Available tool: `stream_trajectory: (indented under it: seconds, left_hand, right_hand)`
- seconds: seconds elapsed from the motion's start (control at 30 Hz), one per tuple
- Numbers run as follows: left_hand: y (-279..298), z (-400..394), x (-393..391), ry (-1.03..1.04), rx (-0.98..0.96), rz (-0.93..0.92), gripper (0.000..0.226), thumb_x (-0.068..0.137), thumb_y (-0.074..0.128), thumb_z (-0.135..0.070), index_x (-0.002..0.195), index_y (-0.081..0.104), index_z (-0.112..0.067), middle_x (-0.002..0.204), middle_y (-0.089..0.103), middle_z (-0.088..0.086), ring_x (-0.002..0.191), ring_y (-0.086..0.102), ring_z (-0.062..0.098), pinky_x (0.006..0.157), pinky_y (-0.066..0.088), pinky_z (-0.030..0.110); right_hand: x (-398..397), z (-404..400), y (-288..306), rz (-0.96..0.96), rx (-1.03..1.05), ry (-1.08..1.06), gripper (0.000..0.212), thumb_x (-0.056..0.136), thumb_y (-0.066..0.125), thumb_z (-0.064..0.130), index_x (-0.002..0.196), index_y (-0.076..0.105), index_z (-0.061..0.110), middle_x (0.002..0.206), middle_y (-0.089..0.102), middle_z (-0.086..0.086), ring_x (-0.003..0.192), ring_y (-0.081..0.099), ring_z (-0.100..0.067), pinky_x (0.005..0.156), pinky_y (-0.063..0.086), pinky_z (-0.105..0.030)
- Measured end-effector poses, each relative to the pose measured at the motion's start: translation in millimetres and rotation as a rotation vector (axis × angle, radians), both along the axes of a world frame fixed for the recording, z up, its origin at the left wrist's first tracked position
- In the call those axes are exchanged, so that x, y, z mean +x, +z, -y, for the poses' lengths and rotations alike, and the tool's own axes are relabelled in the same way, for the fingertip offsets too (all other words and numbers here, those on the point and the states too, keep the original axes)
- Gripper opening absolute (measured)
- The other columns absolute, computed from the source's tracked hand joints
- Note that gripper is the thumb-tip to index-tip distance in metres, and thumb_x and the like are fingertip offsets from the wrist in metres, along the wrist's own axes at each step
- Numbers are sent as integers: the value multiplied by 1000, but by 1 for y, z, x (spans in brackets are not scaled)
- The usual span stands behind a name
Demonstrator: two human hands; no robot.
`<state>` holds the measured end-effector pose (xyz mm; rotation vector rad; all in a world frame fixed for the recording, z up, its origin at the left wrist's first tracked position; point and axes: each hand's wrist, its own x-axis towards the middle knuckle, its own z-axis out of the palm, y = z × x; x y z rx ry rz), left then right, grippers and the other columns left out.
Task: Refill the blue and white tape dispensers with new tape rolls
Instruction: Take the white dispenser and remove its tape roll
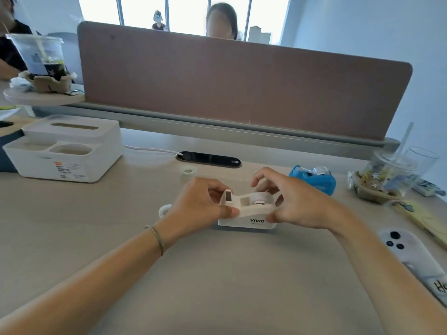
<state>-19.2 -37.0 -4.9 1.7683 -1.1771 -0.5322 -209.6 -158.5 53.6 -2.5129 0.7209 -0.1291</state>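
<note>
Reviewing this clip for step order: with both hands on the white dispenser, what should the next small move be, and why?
Probably draw the tape end forward to the cutter. A roll already sits in the white dispenser; the left hand holds its cutter end and the right hand is curled round the roll end. No strip shows at the blade, though glare may hide it.

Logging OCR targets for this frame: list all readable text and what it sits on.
"VIVID": side of the white tape dispenser.
"Ho", cut off by the frame edge: label on the white device at lower right.
Stickers on the white desk organizer: too small to read.
Cup label at far left: blurred.
</note>
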Motion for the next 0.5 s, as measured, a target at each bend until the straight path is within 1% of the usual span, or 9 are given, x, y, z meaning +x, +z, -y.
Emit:
stream_trajectory:
  seconds: [0.07,0.1,0.17,0.2,0.3,0.43,0.5]
  left_hand:
    - [-4,3,-8,-8,-13,-7,36,59,92,-26,92,79,-23,89,80,-8,86,76,11,88,61,37]
    - [-5,4,-12,-12,-19,-8,36,60,92,-25,93,79,-23,89,80,-8,86,76,10,88,61,36]
    - [-5,5,-17,-26,-22,8,36,61,92,-23,94,79,-22,90,80,-8,86,76,8,88,61,33]
    - [-6,5,-18,-37,-21,14,36,62,92,-22,95,79,-22,90,80,-8,86,76,7,88,61,32]
    - [-9,4,-19,-62,-12,18,37,63,93,-21,97,79,-21,90,80,-9,85,75,4,88,60,28]
    - [-14,4,-16,-78,1,15,37,63,93,-22,96,79,-23,91,80,-9,85,75,3,88,60,27]
    - [-15,4,-14,-89,10,30,37,63,93,-23,97,78,-25,92,79,-9,86,74,1,88,59,24]
  right_hand:
    - [-7,1,1,-39,5,13,61,75,81,6,113,45,38,111,59,19,101,60,-1,79,49,-17]
    - [-10,2,2,-63,0,25,60,77,80,5,113,45,37,111,57,19,92,60,6,72,45,-13]
    - [-13,3,2,-114,-21,51,57,79,78,4,113,45,36,110,56,19,75,55,18,64,40,-12]
    - [-15,3,2,-131,-27,60,56,79,78,5,111,46,38,111,56,18,72,55,17,64,39,-13]
    - [-15,5,-2,-147,-39,72,52,77,78,6,106,51,40,110,58,20,76,56,4,69,43,-19]
    - [-13,8,-7,-141,-43,76,48,75,80,10,106,58,40,110,59,21,89,59,-3,76,51,-26]
    - [-13,10,-8,-143,-38,82,46,75,80,12,107,61,39,113,59,20,98,60,-7,83,55,-32]
